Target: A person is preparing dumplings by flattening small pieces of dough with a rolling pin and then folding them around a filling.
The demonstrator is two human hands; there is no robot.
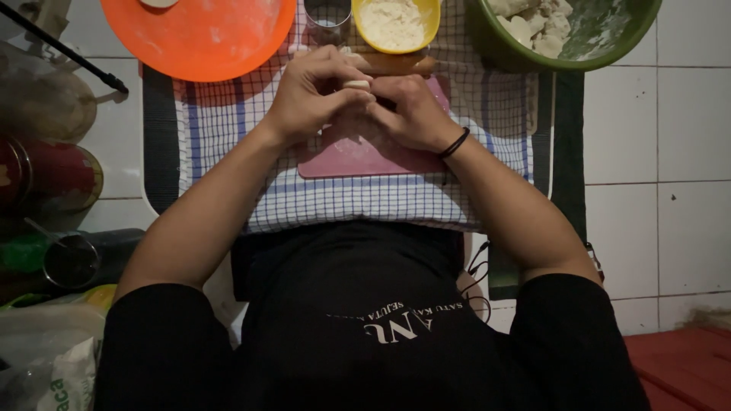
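Observation:
Both my hands meet over a pink cutting board [358, 160] that lies on a blue-checked cloth [358, 202]. My left hand [308, 95] and my right hand [411, 110] pinch a small pale round piece of dough [355, 84] between their fingertips. A black band sits on my right wrist. Just beyond my hands lies a wooden rolling pin [396, 62], partly hidden by them.
An orange plate [202, 38] dusted with flour, a small metal cup [329, 17], a yellow bowl of flour [396, 23] and a green bowl of dough [563, 30] stand at the far edge. Dark pots [46, 175] and plastic bags [46, 358] crowd the left. White tiled floor lies to the right.

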